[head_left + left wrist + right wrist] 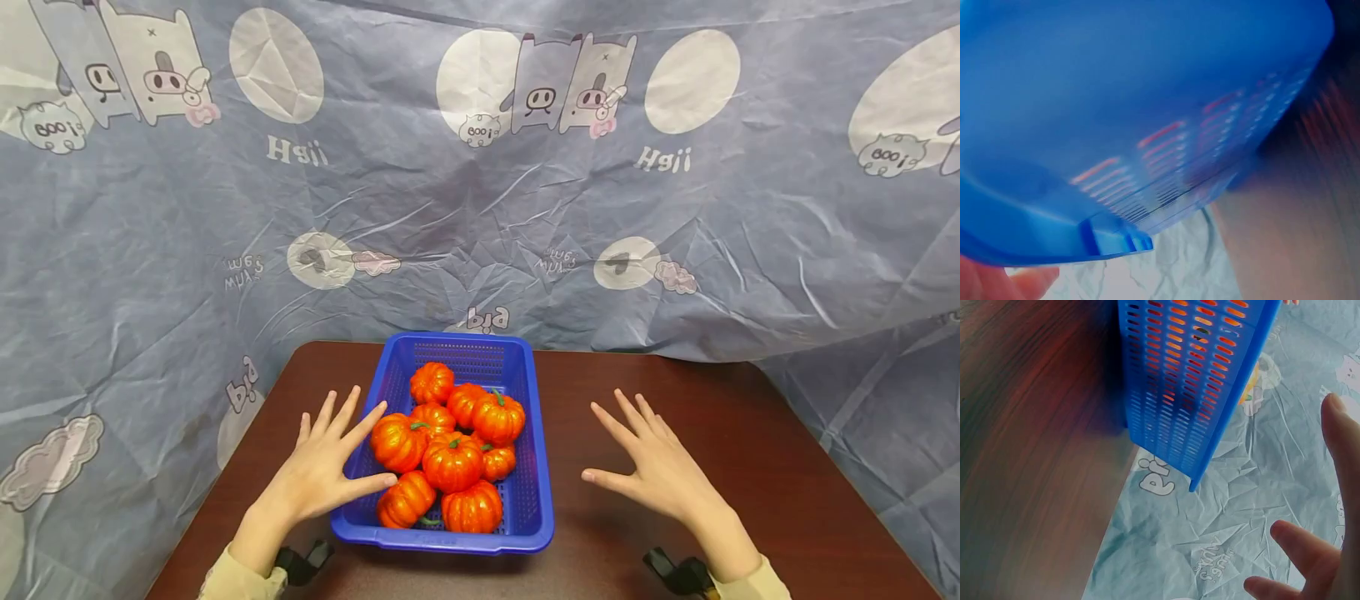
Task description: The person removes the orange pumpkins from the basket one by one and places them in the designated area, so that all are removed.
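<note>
A blue plastic basket (542, 467) with slotted walls holds several shiny orange pumpkins (453, 462), some with green stems. My left hand (315, 471) spreads its fingers over the basket's left rim, the thumb reaching above the inside; whether it touches the rim I cannot tell. To the right of the basket, my right hand (663, 467) hovers with fingers spread, apart from it and holding nothing. In the left wrist view the basket wall (1147, 81) fills most of the picture, blurred. Orange shows through the slots of the basket's side (1179, 375) in the right wrist view.
The basket stands on a dark brown wooden table (592, 383) with rounded back corners. Behind and beside it hangs a wrinkled grey-blue cloth (480, 200) printed with cartoon figures. Black straps (678, 573) sit at both wrists.
</note>
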{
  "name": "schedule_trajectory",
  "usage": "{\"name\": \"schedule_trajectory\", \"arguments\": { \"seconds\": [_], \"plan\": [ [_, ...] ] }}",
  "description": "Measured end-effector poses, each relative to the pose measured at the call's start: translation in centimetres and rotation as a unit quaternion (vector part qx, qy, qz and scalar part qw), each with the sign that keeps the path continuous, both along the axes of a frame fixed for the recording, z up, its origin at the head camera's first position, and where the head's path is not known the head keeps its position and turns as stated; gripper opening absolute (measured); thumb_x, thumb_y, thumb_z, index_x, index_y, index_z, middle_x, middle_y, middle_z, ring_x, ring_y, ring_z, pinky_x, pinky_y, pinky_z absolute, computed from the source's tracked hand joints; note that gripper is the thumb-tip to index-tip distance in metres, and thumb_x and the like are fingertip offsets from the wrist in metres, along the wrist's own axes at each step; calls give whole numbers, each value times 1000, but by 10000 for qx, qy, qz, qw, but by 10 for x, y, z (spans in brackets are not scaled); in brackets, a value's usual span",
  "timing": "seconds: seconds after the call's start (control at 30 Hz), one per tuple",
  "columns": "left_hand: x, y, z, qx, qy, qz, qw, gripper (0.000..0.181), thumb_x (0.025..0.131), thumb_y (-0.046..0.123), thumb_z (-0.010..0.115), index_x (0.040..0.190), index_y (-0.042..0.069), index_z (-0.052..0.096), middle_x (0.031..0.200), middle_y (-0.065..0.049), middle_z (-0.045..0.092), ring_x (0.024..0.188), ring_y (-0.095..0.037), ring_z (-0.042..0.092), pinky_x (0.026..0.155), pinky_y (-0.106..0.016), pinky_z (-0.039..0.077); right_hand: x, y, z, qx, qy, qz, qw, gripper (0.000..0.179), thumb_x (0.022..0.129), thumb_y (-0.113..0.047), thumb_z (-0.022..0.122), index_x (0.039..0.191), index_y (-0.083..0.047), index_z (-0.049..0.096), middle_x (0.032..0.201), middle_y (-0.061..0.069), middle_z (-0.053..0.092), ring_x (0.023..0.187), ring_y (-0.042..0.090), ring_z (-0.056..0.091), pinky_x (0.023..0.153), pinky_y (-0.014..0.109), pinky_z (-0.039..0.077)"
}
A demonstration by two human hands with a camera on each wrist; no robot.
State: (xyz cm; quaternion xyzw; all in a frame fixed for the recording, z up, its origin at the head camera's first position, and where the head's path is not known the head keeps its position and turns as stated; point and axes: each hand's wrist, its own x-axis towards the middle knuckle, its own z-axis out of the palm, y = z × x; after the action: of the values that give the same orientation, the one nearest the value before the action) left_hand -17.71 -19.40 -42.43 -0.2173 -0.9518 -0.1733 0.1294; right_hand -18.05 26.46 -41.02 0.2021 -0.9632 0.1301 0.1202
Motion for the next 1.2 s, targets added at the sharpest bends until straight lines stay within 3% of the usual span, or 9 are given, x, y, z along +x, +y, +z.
{"name": "schedule_trajectory", "arguments": {
  "seconds": [0.27, 0.53, 0.6, 0.7, 0.8, 0.97, 1.2],
  "plan": [
    [14, -4, 3, 732, -57, -44, 9973, 82, 78, 60, 64, 147, 36, 27, 156, -5, 11, 141, -35, 4, 105, -63, 11, -9, -10, 4, -340, 49, 31, 9994, 85, 73, -69, 61, 142, -24, 42, 148, 9, 34, 135, 35, 28, 99, 57, 31],
    [27, -9, -9, 1732, -62, 37, 9849, 73, 81, 41, 71, 144, 36, 35, 153, 3, 22, 137, -29, 25, 95, -63, 30, -23, -26, 5, -991, 34, 73, 9950, 80, 74, -66, 64, 139, -22, 47, 143, 4, 42, 130, 28, 38, 96, 54, 36],
    [30, -10, -13, 1957, -29, 31, 9806, 71, 81, 36, 72, 143, 34, 37, 152, 3, 25, 135, -28, 31, 97, -56, 33, -27, -30, 3, -1189, 21, 133, 9928, 79, 75, -63, 66, 138, -20, 47, 141, 3, 45, 129, 27, 39, 97, 53, 36],
    [33, -11, -20, 2317, -37, 20, 9728, 67, 82, 28, 72, 141, 31, 41, 151, 2, 28, 133, -24, 34, 103, -34, 31, -34, -36, 1, -1520, 21, 273, 9880, 77, 74, -57, 70, 137, -17, 49, 138, 2, 48, 127, 25, 41, 99, 50, 35],
    [36, -12, -27, 2686, -87, -44, 9632, 60, 84, 20, 71, 139, 23, 47, 149, 0, 32, 133, -18, 34, 100, -12, 22, -40, -42, -1, -1861, 19, 501, 9813, 74, 74, -51, 74, 135, -16, 51, 135, 1, 50, 125, 23, 43, 100, 47, 35],
    [38, -12, -42, 3291, -81, -244, 9439, 48, 85, 8, 68, 132, 10, 54, 144, -5, 39, 128, -11, 40, 98, -12, 30, -52, -53, -3, -2376, -90, 798, 9680, 67, 74, -43, 77, 130, -14, 56, 129, 3, 56, 120, 23, 49, 98, 48, 38],
    [41, -7, -61, 3892, -20, -330, 9206, 45, 83, -4, 65, 126, 3, 57, 138, -15, 44, 116, -9, 49, 91, -17, 40, -66, -69, -6, -2773, -343, 992, 9550, 59, 77, -36, 77, 126, -8, 59, 122, 5, 61, 111, 25, 56, 93, 47, 43]
  ]
}}
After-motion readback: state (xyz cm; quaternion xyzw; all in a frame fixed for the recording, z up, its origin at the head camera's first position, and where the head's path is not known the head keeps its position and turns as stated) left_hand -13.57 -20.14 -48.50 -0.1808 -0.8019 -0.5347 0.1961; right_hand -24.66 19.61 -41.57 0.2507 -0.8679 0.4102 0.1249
